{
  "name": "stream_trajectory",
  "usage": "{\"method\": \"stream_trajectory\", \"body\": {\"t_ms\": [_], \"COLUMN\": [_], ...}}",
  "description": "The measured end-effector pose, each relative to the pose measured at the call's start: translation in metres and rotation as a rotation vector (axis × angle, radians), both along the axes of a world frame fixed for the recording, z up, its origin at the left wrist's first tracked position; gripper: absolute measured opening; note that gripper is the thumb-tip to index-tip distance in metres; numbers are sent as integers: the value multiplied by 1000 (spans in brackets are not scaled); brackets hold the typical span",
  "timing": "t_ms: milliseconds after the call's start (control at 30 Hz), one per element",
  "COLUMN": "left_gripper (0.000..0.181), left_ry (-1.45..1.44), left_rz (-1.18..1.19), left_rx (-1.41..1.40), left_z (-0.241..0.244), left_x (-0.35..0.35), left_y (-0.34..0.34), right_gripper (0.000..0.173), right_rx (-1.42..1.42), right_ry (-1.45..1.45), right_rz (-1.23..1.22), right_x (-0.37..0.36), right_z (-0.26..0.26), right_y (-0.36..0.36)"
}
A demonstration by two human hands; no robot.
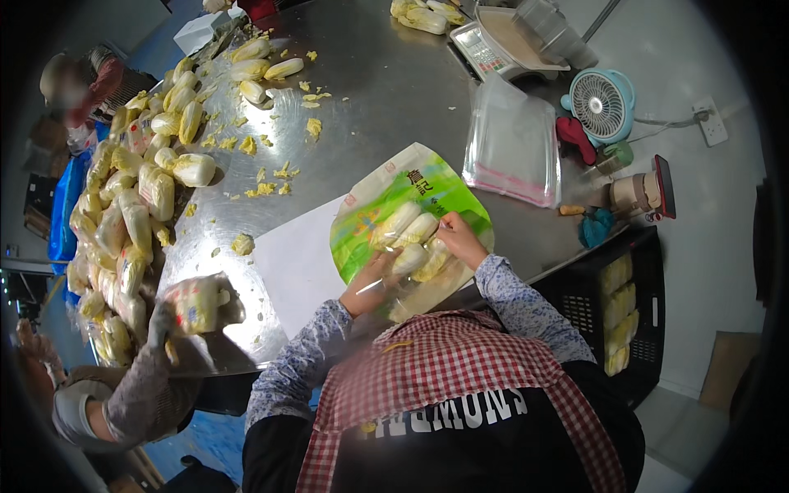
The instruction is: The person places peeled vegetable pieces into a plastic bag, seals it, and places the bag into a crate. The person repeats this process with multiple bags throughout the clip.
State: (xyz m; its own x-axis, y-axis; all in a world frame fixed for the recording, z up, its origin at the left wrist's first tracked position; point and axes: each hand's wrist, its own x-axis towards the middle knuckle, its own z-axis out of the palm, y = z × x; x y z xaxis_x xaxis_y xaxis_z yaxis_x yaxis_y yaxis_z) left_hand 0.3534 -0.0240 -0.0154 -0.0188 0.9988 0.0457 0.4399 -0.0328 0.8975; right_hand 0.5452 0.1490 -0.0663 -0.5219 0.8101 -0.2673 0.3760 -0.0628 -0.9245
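Several small napa cabbages [414, 229] lie side by side in a clear plastic bag [425, 271] in front of me. Under the bag is a green and cream printed sheet [459, 197] that bears writing. My right hand [462, 239] pinches the plastic at the bag's right side, fingers bent close to the cabbages. At the lower left side, my left hand [373, 283] grips the bag; glare on the film partly hides its fingers. A white sheet [296, 259] extends to the left from beneath the printed one.
Bagged cabbages [120, 228] are heaped along the left table edge. A co-worker's gloved hand [161, 323] holds a bagged cabbage [200, 305]. Flat clear bags [515, 145], a scale [484, 52] and a blue fan [601, 105] sit at right. A black crate [644, 308] holds packed cabbages.
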Motion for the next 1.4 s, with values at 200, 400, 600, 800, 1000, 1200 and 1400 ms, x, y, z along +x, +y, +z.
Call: {"method": "stream_trajectory", "body": {"t_ms": [200,400,600,800,1000,1200,1400], "left_gripper": [56,54,57,59,54,50,49], "left_ry": [-124,102,47,184,554,317,203], "left_rz": [87,130,231,212,82,193,172], "left_rx": [-13,104,111,156,24,97,67], "left_z": [-19,-10,-18,-21,-18,-24,-18], "left_x": [11,20,44,46,20,32,32], "left_y": [6,1,15,22,11,26,20], "right_gripper": [21,19,43,58,68,75,72], "right_rx": [70,18,226,224,349,292,219], "right_ry": [-94,53,-104,-221,-37,7,-29], "right_rz": [42,70,194,225,294,290,400], "right_x": [0,6,15,17,9,3,7], "right_z": [8,11,3,14,34,26,35], "right_y": [5,2,-9,-4,14,5,10]}}
